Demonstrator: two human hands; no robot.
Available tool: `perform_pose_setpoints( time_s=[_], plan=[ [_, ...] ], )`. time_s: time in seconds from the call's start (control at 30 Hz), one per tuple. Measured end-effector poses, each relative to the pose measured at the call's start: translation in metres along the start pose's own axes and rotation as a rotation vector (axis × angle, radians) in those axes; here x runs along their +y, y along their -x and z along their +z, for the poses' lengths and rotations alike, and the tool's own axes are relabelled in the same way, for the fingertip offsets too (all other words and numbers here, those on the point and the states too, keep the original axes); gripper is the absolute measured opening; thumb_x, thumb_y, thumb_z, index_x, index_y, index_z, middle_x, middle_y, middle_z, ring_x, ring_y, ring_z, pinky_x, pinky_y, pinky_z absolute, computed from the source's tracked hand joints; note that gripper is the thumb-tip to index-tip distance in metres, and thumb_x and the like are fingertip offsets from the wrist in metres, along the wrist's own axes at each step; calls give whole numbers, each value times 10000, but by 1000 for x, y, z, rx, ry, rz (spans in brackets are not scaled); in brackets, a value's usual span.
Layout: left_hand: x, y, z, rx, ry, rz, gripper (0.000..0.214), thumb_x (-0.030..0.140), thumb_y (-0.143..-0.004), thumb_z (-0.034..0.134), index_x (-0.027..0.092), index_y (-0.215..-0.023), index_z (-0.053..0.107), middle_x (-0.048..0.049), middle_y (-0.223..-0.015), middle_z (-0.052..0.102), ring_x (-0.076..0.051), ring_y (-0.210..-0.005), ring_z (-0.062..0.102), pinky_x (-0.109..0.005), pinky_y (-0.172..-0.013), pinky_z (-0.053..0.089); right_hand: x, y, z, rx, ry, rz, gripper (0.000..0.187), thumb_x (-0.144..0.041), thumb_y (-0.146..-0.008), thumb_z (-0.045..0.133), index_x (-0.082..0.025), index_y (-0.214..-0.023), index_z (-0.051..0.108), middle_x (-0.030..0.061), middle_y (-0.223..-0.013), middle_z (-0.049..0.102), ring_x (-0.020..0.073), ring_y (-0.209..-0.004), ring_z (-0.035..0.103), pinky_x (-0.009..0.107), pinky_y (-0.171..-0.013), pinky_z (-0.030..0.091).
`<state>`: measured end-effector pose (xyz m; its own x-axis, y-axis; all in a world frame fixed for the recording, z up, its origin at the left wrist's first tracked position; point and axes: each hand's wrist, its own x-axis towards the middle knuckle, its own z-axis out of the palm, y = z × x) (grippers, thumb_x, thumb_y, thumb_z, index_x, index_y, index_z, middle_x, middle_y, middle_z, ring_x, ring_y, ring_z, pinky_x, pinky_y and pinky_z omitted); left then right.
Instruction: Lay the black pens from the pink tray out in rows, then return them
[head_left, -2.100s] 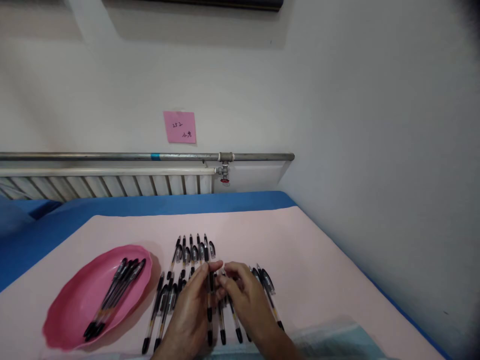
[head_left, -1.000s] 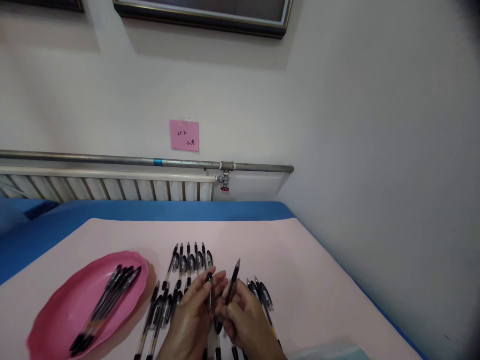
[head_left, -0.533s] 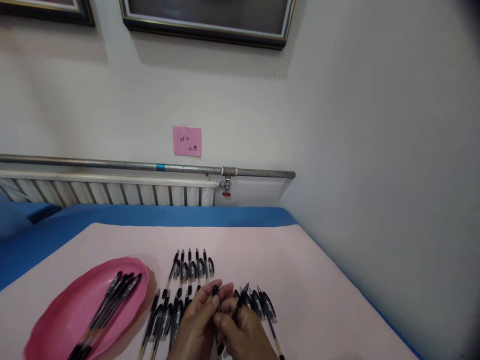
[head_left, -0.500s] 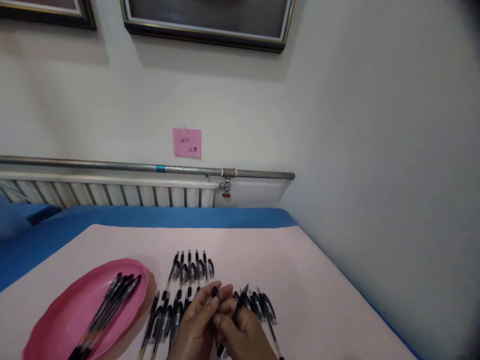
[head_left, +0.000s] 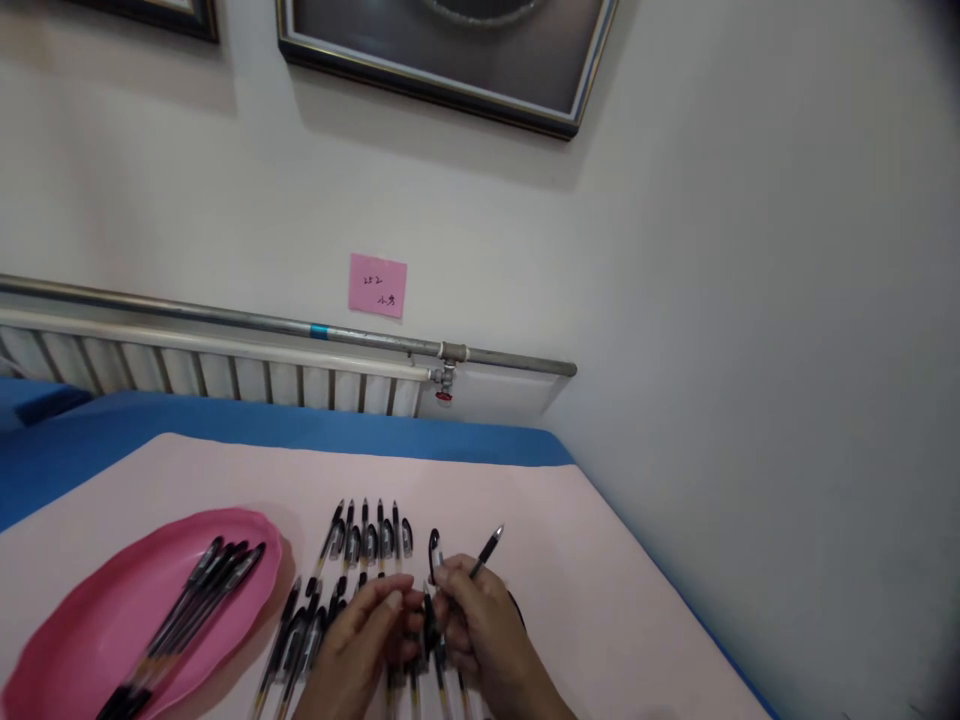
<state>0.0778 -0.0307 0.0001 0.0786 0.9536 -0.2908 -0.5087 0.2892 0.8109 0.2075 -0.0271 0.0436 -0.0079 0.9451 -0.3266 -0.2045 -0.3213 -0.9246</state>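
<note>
Right hand (head_left: 480,610) pinches uncapped black pen (head_left: 488,550) and clear-black cap (head_left: 434,553) over pink surface (head_left: 615,600); left hand (head_left: 360,638) half open. Uncapped pens (head_left: 365,516) already in rows; capped pens (head_left: 190,612) still in pink oval plate (head_left: 90,620), by left edge.

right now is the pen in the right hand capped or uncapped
Uncapped: the pen shows a bare tip beyond the right hand.
</note>
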Motion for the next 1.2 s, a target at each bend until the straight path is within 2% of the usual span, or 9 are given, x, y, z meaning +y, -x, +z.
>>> perform_pose_setpoints(
  time_s=[0.17, 0.3, 0.4, 0.5, 0.7, 0.83, 1.0, 1.13, 1.2],
  plan=[
    [3, -6, -5, -44, -76, -27, 361, 421, -595, 728, 142, -803, 631, -44, -658, 648, -125, -516, 553, -235, -472, 401, -19, -44, 14, 52, 178, -125, 162, -314, -719, 531, -186, -665, 447, -75, -501, 501, 14, -302, 284, 151, -307, 171],
    [-6, -4, -7, -140, -211, -116, 376, 490, -615, 665, 155, -766, 581, -9, -605, 604, -98, -466, 507, -213, -446, 350, -14, -73, 9, 130, 269, -51, 154, -284, -707, 537, -189, -650, 431, -82, -456, 480, 18, -290, 285, 154, -306, 182],
    [-6, -3, -10, -74, -456, 8, 433, 538, -688, 557, 162, -903, 578, -29, -705, 625, -124, -545, 534, -227, -490, 382, -11, -69, 8, 66, 239, -4, 138, -288, -713, 522, -194, -674, 428, -76, -480, 504, 16, -280, 270, 157, -304, 161],
    [4, -2, -12, 49, -685, 168, 472, 548, -753, 469, 177, -1034, 549, -52, -848, 642, -153, -651, 565, -249, -569, 417, -14, -51, 15, -121, 158, 75, 141, -309, -712, 529, -201, -728, 439, -58, -531, 549, 20, -290, 298, 153, -302, 123],
    [18, 2, -8, -145, -790, 171, 413, 576, -788, 399, 190, -738, 537, 13, -572, 557, -132, -503, 480, -237, -502, 356, -8, -35, 33, -200, 98, 130, 135, -286, -707, 552, -185, -777, 495, -43, -590, 583, 12, -297, 319, 146, -297, 139],
    [19, 4, -8, -221, -792, 95, 387, 555, -808, 366, 205, -663, 445, 51, -515, 467, -104, -454, 428, -220, -478, 327, -8, -41, 29, -52, -60, -56, 208, -350, -692, 603, -171, -739, 508, -27, -702, 612, -10, -302, 293, 147, -284, 120],
    [13, 6, -9, -328, -900, 99, 307, 468, -797, 426, 207, -637, 432, 37, -547, 493, -100, -511, 457, -203, -493, 317, -25, -57, -3, 252, -374, -281, 256, -358, -643, 648, -175, -710, 483, -36, -711, 595, -12, -339, 280, 128, -273, 129],
    [12, 7, -9, -291, -804, 36, 328, 491, -785, 448, 204, -628, 436, 48, -521, 483, -79, -434, 429, -196, -445, 305, -31, -68, -26, 336, -476, -326, 231, -287, -609, 649, -177, -669, 456, -47, -635, 569, -2, -346, 273, 130, -273, 154],
    [15, 6, -10, -217, -645, -9, 380, 551, -770, 451, 201, -622, 447, 56, -485, 463, -76, -405, 408, -191, -415, 298, -30, -69, -27, 296, -435, -297, 229, -277, -605, 644, -181, -651, 442, -49, -613, 563, 6, -351, 297, 133, -280, 161]
  ],
)
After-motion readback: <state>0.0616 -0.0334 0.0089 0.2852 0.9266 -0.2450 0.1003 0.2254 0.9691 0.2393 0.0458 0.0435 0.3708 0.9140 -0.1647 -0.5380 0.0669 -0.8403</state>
